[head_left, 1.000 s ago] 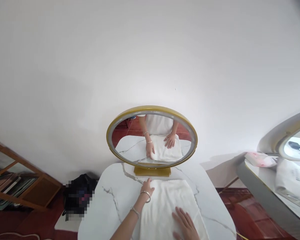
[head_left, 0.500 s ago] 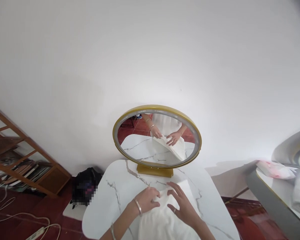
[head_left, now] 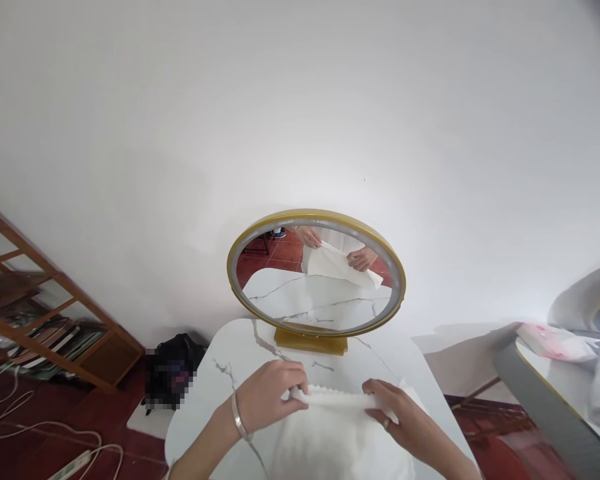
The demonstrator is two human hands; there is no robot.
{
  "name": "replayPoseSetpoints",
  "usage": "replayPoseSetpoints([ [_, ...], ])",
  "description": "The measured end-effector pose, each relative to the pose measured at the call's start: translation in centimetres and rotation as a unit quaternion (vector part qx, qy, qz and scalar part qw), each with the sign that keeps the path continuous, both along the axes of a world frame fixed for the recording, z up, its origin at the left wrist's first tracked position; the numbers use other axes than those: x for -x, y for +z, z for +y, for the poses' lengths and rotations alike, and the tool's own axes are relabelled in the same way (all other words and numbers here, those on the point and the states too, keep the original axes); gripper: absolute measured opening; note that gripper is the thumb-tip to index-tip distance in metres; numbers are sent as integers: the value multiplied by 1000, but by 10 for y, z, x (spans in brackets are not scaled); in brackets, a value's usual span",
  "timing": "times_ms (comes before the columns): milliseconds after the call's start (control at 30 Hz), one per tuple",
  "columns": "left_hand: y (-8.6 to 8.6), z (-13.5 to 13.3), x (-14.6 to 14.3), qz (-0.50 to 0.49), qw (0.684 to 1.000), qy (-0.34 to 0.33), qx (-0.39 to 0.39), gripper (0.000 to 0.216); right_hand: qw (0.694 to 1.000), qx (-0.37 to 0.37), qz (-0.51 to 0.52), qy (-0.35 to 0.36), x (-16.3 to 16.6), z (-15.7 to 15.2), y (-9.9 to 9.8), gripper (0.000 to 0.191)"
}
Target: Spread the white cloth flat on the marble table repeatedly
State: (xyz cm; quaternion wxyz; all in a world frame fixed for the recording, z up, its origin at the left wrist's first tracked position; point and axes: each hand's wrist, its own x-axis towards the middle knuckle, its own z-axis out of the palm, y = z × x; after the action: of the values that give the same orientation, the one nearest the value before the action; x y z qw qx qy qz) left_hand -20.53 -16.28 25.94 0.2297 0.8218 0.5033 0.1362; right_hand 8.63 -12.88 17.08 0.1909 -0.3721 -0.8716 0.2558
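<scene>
A white cloth [head_left: 337, 433] with a scalloped far edge hangs between my hands, over the front of the marble-patterned table [head_left: 205, 393]. My left hand [head_left: 275, 397] pinches one end of its folded top edge between thumb and fingers. The other end of that edge is gripped in my right hand [head_left: 393, 410], which wears a ring. A loose corner of cloth sticks out beyond the right fingers. Behind the cloth stands an oval mirror [head_left: 316, 333] with a gold frame and base, reflecting both hands and the cloth. I cannot tell what kind of cloth article it is.
On the left a wooden shelf [head_left: 55, 307] holds books and papers, and a black bag [head_left: 173, 367] sits beside the table. A white power strip [head_left: 70, 467] and cords lie on the red floor. To the right, another table [head_left: 545, 387] carries a pink-and-white packet [head_left: 555, 341].
My hands have moved apart and closed on the cloth. Its far edge, which lay flat on the table, is now lifted and stretched between them.
</scene>
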Motion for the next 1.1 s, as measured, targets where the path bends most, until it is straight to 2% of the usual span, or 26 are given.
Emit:
replayPoseSetpoints([
  [133, 9, 1, 4, -21, 1000, 6, -16, 12, 1000, -22, 12, 12, -9, -7, 18, 26],
  [233, 15, 0, 9, -38, 998, 10, -43, 15, 1000, -9, 17, 12, -14, -13, 22, 30],
  [300, 19, -1, 13, -45, 997, 10, -55, 15, 1000, 29, 7, 3, -19, -16, 16, 30],
  [400, 27, -4, 18, -43, 997, 19, -58, 12, 994, 92, -6, -52, -32, -18, -3, 23],
  [533, 34, -5, 22, -38, 998, 37, -39, 10, 976, 177, -15, -127, -59, -13, -31, 30],
  [633, 36, -4, 23, -36, 998, 50, -15, 15, 964, 227, -24, -136, -79, -7, -34, 31],
  [733, 35, -2, 26, -31, 997, 68, -4, 18, 963, 229, -13, -140, -86, 2, -18, 28],
  [900, 33, 3, 32, -37, 991, 124, -39, 15, 967, 199, 80, -135, -83, 12, 23, 36],
  [967, 37, 6, 32, -58, 984, 163, -48, 17, 954, 212, 133, -165, -85, 15, 38, 37],
  [1033, 47, 11, 28, -122, 971, 197, -63, 20, 932, 220, 195, -213, -88, 22, 53, 40],
  [1100, 63, 22, 19, -195, 948, 220, -119, 18, 901, 187, 272, -282, -87, 34, 69, 41],
])
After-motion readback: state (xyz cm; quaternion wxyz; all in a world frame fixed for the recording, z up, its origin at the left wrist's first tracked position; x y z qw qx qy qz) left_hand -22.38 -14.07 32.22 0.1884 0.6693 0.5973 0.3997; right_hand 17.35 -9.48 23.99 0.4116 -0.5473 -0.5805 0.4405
